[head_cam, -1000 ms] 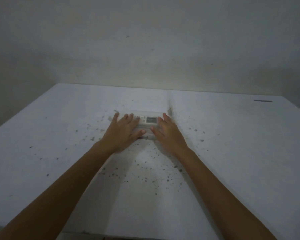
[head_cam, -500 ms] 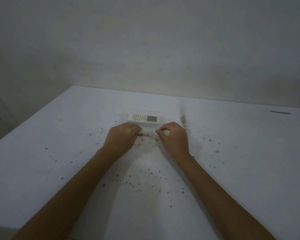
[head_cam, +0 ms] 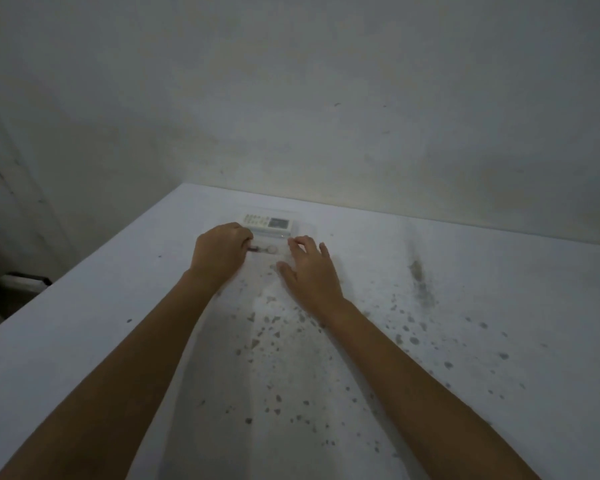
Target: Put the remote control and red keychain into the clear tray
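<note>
A white remote control (head_cam: 269, 223) with a small screen lies across the far part of a clear tray (head_cam: 307, 230), which is faint against the white table. In front of the remote, inside the tray, lies the keychain (head_cam: 263, 250), with a dark end on the left and a pale round piece on the right; its red colour is hard to make out in the dim light. My left hand (head_cam: 219, 253) is curled at the tray's left side, fingertips closed at the keychain's dark end. My right hand (head_cam: 310, 270) rests flat with spread fingers at the tray's near right corner.
The white table (head_cam: 465, 306) is speckled with dark spots and ends at a bare wall just behind the tray. Its left edge runs diagonally, with a dark object (head_cam: 25, 280) below it on the left.
The view has shifted so the tray sits farther away. My right hand has opened from curled to flat. My left hand has moved to the tray's left side, and the keychain now shows between the hands.
</note>
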